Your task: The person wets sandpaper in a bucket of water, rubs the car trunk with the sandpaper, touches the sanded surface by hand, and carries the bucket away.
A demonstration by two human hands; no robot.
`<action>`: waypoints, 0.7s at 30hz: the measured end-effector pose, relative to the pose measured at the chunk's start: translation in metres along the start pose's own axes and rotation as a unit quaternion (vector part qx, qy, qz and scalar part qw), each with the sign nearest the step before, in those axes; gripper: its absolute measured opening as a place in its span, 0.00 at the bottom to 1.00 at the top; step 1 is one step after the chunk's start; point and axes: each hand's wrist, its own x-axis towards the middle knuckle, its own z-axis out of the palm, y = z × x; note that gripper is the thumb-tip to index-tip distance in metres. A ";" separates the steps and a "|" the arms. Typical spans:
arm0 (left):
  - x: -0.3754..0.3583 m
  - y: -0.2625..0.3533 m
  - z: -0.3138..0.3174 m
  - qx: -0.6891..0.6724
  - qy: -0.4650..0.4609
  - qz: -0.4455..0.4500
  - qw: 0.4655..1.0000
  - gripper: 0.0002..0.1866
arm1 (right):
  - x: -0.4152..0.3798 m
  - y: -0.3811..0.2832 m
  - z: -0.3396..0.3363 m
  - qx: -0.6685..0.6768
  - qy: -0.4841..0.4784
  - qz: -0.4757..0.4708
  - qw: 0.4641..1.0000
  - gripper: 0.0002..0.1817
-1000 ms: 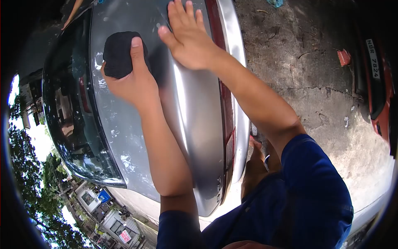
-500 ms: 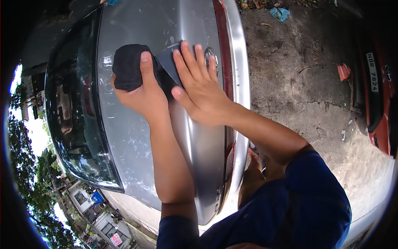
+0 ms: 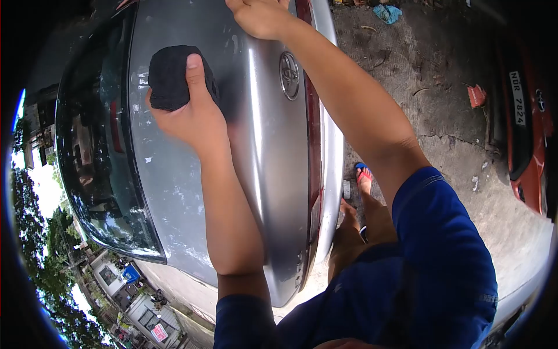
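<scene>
My left hand is wrapped round a thick, matte black block, with the thumb lying over its near face. Whether the block is foam, rubber or folded cloth I cannot make out. It is held over the grey trunk lid of a silver car. Up at the top edge of the view, my right hand is over the far part of the lid. Its fingers are cut off by the frame, and anything under them is hidden. The round car emblem shows beside my right forearm.
The rear window lies to the left, and the bumper runs along the right side of the trunk. Behind me a red car is parked on the concrete. A blue scrap and a red scrap litter the ground.
My right hand has slid up and away from beside the block to the top edge. The dark grey sheet that was under it no longer shows. My left hand keeps its hold.
</scene>
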 end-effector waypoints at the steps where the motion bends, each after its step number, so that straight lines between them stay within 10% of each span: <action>1: 0.000 -0.001 -0.002 -0.006 -0.002 0.004 1.000 0.30 | -0.036 -0.006 0.023 0.005 0.089 -0.024 0.996 0.42; 6: 0.003 -0.005 0.004 -0.037 0.000 0.003 0.999 0.35 | -0.168 -0.033 0.074 0.007 0.091 -0.088 0.992 0.44; 11: -0.002 0.003 -0.004 -0.008 0.004 -0.007 1.000 0.36 | -0.036 -0.006 0.005 0.018 0.074 -0.029 0.997 0.43; 15: -0.001 0.007 0.001 -0.037 0.006 -0.006 0.999 0.35 | -0.193 -0.055 0.073 0.007 0.086 -0.085 0.993 0.44; 21: -0.004 0.004 0.001 -0.008 0.011 -0.012 1.000 0.30 | -0.022 0.009 0.019 0.039 0.189 -0.008 0.981 0.43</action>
